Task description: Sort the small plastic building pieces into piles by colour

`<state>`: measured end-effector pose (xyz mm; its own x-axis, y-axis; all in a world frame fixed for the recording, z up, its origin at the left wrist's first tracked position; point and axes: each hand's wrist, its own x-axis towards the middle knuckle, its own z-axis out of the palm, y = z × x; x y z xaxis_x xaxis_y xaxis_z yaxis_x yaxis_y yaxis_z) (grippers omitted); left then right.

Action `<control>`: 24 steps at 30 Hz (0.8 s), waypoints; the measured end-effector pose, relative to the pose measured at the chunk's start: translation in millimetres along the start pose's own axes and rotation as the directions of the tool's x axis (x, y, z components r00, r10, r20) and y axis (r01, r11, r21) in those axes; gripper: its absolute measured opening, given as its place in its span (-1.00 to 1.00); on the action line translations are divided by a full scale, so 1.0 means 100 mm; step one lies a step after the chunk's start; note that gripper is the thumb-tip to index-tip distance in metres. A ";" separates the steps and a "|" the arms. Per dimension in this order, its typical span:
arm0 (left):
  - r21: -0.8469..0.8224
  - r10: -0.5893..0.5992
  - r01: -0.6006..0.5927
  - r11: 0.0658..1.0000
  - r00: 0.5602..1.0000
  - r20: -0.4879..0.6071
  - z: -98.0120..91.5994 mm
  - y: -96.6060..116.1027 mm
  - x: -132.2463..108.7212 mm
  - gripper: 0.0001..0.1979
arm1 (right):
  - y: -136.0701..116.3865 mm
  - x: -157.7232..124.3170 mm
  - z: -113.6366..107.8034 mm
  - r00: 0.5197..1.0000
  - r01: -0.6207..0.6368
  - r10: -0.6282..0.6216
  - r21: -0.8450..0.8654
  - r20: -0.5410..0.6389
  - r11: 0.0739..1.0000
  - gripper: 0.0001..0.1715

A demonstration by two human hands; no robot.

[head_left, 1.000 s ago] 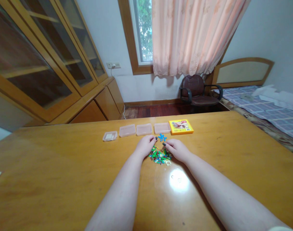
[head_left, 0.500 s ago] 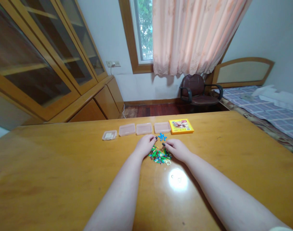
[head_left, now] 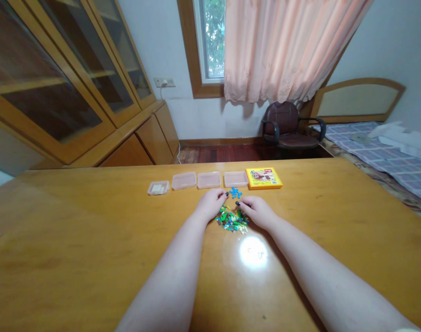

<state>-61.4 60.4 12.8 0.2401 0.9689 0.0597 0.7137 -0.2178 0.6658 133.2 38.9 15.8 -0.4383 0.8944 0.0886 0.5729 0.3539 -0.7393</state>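
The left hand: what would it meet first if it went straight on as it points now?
Most likely the blue pieces, close ahead of the left hand; its height is unclear, so it might pass above them.

A heap of pieces (head_left: pixel 232 222) lies on the table (head_left: pixel 75 240). The left hand (head_left: pixel 212 204) is at the heap's left side, and the right hand (head_left: pixel 258 211) is at its right side. A bunch of pieces (head_left: pixel 235 193) lies just past the heap. Farther back, 4 trays (head_left: pixel 209 180) sit in a row, with a box (head_left: pixel 264 178) at the right end. Past the table are a cupboard (head_left: pixel 148 139) on the left, a bed (head_left: pixel 345 133) on the right and a chair (head_left: pixel 282 119) between them.
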 end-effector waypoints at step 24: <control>0.036 0.014 -0.013 0.999 1.000 -0.002 0.01 -0.04 0.00 -0.69 | -0.02 -0.01 -0.07 0.993 0.044 -0.039 0.038 -0.115 0.998 -0.60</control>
<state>-63.5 61.1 9.6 0.2483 0.9661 0.0702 0.7335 -0.2349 0.6378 137.3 39.7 21.9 -0.3779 0.9053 0.1939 0.5264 0.3824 -0.7594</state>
